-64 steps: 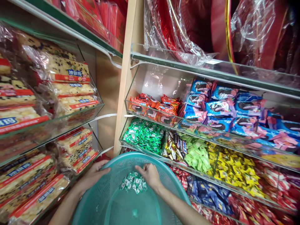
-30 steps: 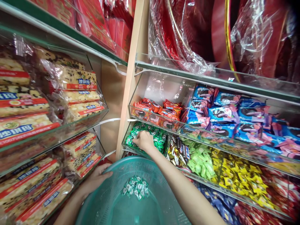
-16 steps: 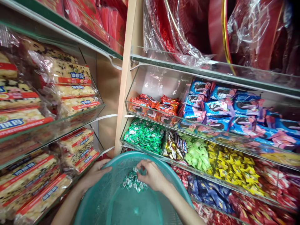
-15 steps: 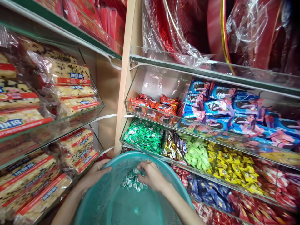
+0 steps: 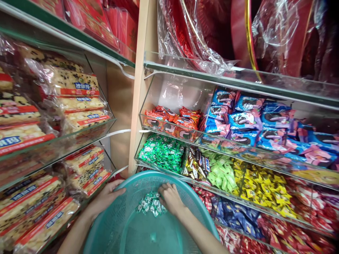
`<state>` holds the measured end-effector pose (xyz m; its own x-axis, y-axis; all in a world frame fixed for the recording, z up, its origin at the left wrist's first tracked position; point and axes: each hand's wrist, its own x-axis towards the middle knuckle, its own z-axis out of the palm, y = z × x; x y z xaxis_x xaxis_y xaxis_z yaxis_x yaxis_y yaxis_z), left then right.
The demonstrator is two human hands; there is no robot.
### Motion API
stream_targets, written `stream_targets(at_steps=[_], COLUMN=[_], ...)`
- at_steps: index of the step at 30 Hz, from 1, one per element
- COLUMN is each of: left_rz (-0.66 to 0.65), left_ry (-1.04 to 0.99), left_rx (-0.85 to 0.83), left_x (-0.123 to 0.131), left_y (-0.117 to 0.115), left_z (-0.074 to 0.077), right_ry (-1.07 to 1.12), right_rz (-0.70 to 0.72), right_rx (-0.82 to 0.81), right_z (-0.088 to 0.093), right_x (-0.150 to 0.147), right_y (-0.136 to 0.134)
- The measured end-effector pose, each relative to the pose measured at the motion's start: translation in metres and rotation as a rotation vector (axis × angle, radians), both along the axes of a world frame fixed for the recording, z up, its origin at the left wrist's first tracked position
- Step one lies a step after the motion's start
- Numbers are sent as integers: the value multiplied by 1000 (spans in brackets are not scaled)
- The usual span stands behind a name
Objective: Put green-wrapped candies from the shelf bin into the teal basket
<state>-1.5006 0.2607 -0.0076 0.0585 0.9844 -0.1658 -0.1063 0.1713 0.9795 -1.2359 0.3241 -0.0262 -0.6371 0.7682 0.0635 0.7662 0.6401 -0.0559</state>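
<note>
A green plastic basket (image 5: 106, 225) with mesh sides tilts toward me at the bottom middle. My left hand (image 5: 108, 194) is closed over its left rim, thumb on the inside. Within the basket lies a small heap of green-and-silver wrapped candies (image 5: 150, 204). My right hand (image 5: 171, 197) is inside as well, at the right edge of that heap, its fingers curled downward. Whatever those fingers hold is hidden. Just beyond the basket, a clear shelf bin is filled with similar green wrapped candies (image 5: 161, 151).
Clear shelf bins to the right hold red packets (image 5: 172, 120), blue snack packets (image 5: 245, 120), pale green candies (image 5: 221, 173) and yellow candies (image 5: 262, 185). Wrapped pastry bars (image 5: 79, 84) fill the left shelves. A wooden post (image 5: 137, 91) stands between both racks.
My right hand has shifted slightly right, off the middle of the candy heap, with its fingers lower. My left hand stays on the rim. The view has moved a little.
</note>
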Motion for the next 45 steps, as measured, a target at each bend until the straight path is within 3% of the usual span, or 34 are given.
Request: stream_targets(at_steps=[14,24,33,36,39,42,45], left_rz=[-32,-19,-9,-5,-8,-10,-5], left_ry=[-7,0,40,22,12,7,7], left_rx=[20,46,66,56,48,41,40], left_x=[-1,3,1,2,0,-2,-2], left_y=[-2,-3,1,1,2,3,3], left_z=[0,12,9,9,5,1,-2], right_ry=[22,108,120,20,-185,-343,-407], right_rz=[-43,-59,-92,-126,-160,-177,-158], right_rx=[-19,44,25,-37,-199,-350,-384], right_z=[-2,4,10,19,21,11,-3], right_x=[-7,-12,-9,-3,7,13,15], right_y=[-2,-9,-10,-10,-12,-15,-19])
